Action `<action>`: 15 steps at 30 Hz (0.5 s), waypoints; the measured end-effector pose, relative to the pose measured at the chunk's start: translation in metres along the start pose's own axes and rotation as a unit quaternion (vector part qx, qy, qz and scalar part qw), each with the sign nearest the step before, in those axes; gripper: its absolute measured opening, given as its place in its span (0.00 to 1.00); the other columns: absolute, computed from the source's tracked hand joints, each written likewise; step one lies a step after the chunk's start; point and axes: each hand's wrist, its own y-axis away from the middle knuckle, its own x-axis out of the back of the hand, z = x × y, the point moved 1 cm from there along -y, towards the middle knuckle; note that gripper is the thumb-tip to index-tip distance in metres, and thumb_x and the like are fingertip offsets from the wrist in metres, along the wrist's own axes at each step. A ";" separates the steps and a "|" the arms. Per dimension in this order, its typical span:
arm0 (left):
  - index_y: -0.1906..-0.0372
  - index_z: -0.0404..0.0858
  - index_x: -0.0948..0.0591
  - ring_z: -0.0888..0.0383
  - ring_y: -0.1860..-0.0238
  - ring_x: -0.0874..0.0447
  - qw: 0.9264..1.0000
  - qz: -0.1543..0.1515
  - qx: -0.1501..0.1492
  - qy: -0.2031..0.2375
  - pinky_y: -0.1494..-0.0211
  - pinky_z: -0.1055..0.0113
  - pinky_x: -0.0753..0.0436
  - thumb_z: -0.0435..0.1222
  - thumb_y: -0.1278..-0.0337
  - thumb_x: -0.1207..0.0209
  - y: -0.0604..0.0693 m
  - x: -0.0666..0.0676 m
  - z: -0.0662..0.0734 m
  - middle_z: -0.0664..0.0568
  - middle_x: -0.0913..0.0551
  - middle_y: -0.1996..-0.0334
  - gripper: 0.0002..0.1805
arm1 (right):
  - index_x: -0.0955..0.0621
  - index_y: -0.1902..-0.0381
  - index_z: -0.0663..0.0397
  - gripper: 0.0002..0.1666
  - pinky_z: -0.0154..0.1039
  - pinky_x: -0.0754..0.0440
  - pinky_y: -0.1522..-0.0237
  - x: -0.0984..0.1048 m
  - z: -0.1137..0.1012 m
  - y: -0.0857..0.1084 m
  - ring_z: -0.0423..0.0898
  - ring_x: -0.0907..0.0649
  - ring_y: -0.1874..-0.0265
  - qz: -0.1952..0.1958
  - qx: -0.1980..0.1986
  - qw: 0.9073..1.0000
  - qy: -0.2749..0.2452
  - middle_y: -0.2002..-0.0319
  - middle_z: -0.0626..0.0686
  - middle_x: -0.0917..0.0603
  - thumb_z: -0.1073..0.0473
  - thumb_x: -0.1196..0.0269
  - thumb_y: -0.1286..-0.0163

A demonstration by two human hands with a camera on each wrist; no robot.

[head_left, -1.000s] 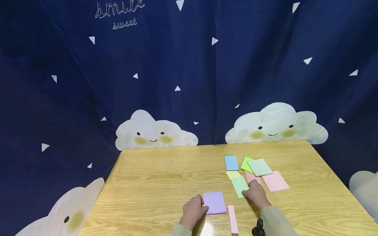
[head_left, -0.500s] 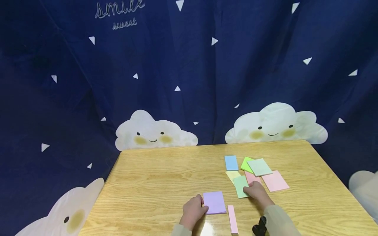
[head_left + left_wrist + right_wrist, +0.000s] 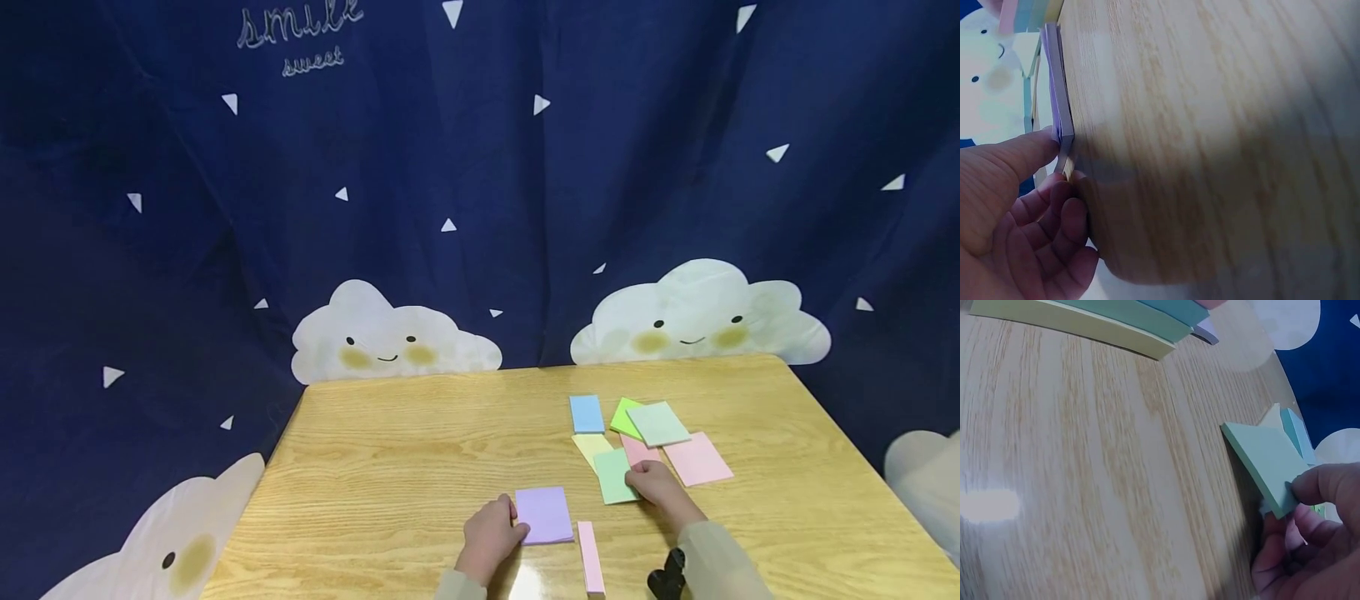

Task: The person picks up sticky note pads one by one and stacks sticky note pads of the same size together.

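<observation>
My left hand (image 3: pixel 491 533) holds the left edge of a purple sticky note pad (image 3: pixel 545 512) lying on the table. In the left wrist view its thumb touches the purple pad (image 3: pixel 1058 81) and the other fingers curl beside it. My right hand (image 3: pixel 663 490) pinches a mint green sticky note pad (image 3: pixel 612 480) at its right side. The right wrist view shows this green pad (image 3: pixel 1267 462) tilted, its near edge off the table, between thumb and fingers. A pale yellow pad (image 3: pixel 592 448) lies partly under or behind it.
Beyond the right hand lie a blue pad (image 3: pixel 587 413), a bright green pad (image 3: pixel 624 419), a pale grey-green pad (image 3: pixel 660 423), a dark pink pad (image 3: pixel 638 450) and a light pink pad (image 3: pixel 699 459). A narrow multicoloured stack, pink on top (image 3: pixel 590 558), stands near the purple pad.
My right hand has moved slightly right, and the mint green pad has turned and shifted a little right with it, uncovering more of the yellow pad. The left hand stays on the purple pad.
</observation>
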 end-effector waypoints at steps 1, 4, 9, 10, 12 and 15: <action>0.79 0.44 0.31 0.62 0.83 0.36 1.000 0.001 0.000 0.000 0.80 0.65 0.35 0.42 0.61 0.34 0.000 0.000 0.000 0.59 0.35 0.86 0.15 | 0.29 0.74 0.68 0.08 0.35 0.35 0.74 0.001 0.000 0.000 0.46 0.32 0.75 0.000 0.003 1.000 0.002 0.77 0.53 0.31 0.66 0.48 0.51; 0.79 0.44 0.31 0.62 0.83 0.36 1.000 0.003 0.000 0.000 0.80 0.66 0.35 0.42 0.62 0.34 0.000 0.000 0.000 0.59 0.35 0.86 0.15 | 0.28 0.73 0.69 0.09 0.34 0.34 0.75 0.003 0.000 0.000 0.46 0.31 0.76 0.001 0.008 1.000 0.013 0.77 0.53 0.30 0.65 0.48 0.51; 0.79 0.44 0.31 0.62 0.83 0.36 1.000 0.000 0.000 -0.001 0.81 0.66 0.35 0.42 0.61 0.34 0.000 0.000 0.000 0.59 0.35 0.86 0.15 | 0.27 0.71 0.68 0.09 0.34 0.33 0.77 0.005 0.003 0.001 0.43 0.31 0.78 -0.009 -0.008 1.000 -0.011 0.78 0.52 0.29 0.66 0.47 0.51; 0.79 0.44 0.31 0.62 0.83 0.36 1.000 -0.001 0.000 0.000 0.81 0.66 0.35 0.42 0.61 0.35 0.000 0.001 0.000 0.59 0.35 0.86 0.15 | 0.27 0.71 0.68 0.09 0.34 0.33 0.78 0.005 0.003 0.001 0.43 0.31 0.80 -0.011 -0.013 1.000 -0.021 0.78 0.52 0.29 0.66 0.47 0.51; 0.79 0.44 0.31 0.62 0.83 0.37 1.000 -0.001 0.001 -0.001 0.81 0.66 0.35 0.42 0.61 0.35 0.000 0.001 0.000 0.59 0.35 0.86 0.15 | 0.27 0.71 0.68 0.09 0.34 0.32 0.78 0.006 0.003 0.002 0.42 0.31 0.81 -0.011 -0.016 0.999 -0.033 0.79 0.51 0.29 0.67 0.46 0.51; 0.79 0.44 0.31 0.62 0.83 0.37 1.000 0.000 0.000 -0.002 0.81 0.66 0.36 0.42 0.61 0.35 0.000 0.002 0.001 0.59 0.35 0.86 0.15 | 0.27 0.70 0.70 0.10 0.33 0.31 0.78 0.006 0.003 0.004 0.41 0.30 0.81 -0.009 -0.017 0.999 -0.047 0.78 0.51 0.29 0.67 0.46 0.51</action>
